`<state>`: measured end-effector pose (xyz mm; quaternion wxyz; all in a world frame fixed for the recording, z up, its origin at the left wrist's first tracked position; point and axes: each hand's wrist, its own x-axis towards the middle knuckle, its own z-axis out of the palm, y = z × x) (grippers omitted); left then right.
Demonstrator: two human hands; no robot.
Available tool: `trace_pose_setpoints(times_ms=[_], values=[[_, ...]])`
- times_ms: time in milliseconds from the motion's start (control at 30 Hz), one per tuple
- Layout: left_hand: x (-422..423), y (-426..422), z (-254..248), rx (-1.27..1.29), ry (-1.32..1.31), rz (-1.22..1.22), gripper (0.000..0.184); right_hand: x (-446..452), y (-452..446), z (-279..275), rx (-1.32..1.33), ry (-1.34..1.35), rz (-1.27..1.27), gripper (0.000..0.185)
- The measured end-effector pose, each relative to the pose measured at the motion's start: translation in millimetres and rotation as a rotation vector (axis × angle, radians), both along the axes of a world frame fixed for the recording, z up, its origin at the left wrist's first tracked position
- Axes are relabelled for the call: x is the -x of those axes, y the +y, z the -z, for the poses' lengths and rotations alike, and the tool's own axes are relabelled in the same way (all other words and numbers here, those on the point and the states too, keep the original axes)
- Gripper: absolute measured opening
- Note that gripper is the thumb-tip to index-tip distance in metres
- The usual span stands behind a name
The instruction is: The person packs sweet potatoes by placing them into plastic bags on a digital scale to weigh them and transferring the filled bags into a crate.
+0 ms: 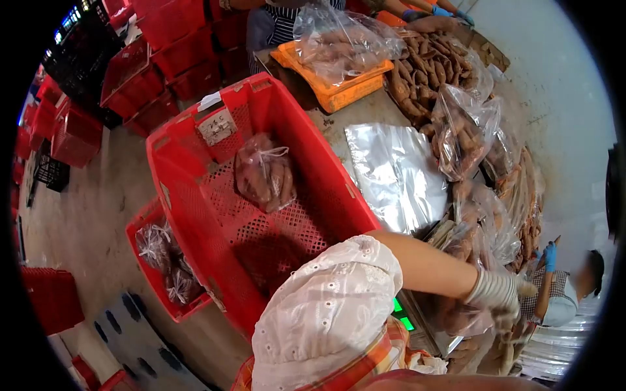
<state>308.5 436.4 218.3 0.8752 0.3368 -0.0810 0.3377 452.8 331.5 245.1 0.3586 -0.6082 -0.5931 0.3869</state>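
Observation:
My left hand (499, 292), in a whitish knitted glove, reaches over the right side of the work table. Its fingers are blurred, so their grip is unclear. Beneath it lies a clear bag of sweet potatoes (456, 316), beside a scale with a green-lit display (404, 320). A blurred, glove-coloured shape (507, 342) just below seems to be my right hand; its fingers cannot be made out. Flat clear plastic bags (398, 176) lie stacked on the table. In the large red crate (195, 156) sits one tied bag of sweet potatoes (266, 174).
An orange crate (352, 96) bears a filled bag at the table's far end, near a heap of sweet potatoes (430, 65). A lower red crate (147, 225) holds tied bags. Co-workers stand opposite and at the right (554, 296). Red crates (173, 39) are stacked behind.

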Motion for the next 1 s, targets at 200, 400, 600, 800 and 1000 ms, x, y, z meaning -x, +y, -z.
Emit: trace_pose_setpoints(times_ms=[200,400,600,800,1000], values=[[22.9,-29.3,-15.4,0.125,0.077,-0.016,0.095,16.6,15.8,-7.8,-0.172,0.205,-0.074,0.037],[13.8,-23.9,-10.1,-0.169,0.123,-0.196,0.055,20.1,13.1,-10.3,-0.22,0.395,-0.149,0.038],[80.8,7.1,-5.7,-0.418,0.551,-0.473,0.054,-13.3,1.3,-24.2,0.24,-0.08,-0.15,0.024],[51.7,-31.1,-21.0,-0.003,0.293,-0.046,0.028,-16.2,5.5,4.2,0.141,-0.007,0.055,0.014],[45.0,31.6,-5.6,-0.278,0.5,-0.388,0.048,-49.8,-29.3,19.0,-0.176,-0.246,-0.331,0.012]])
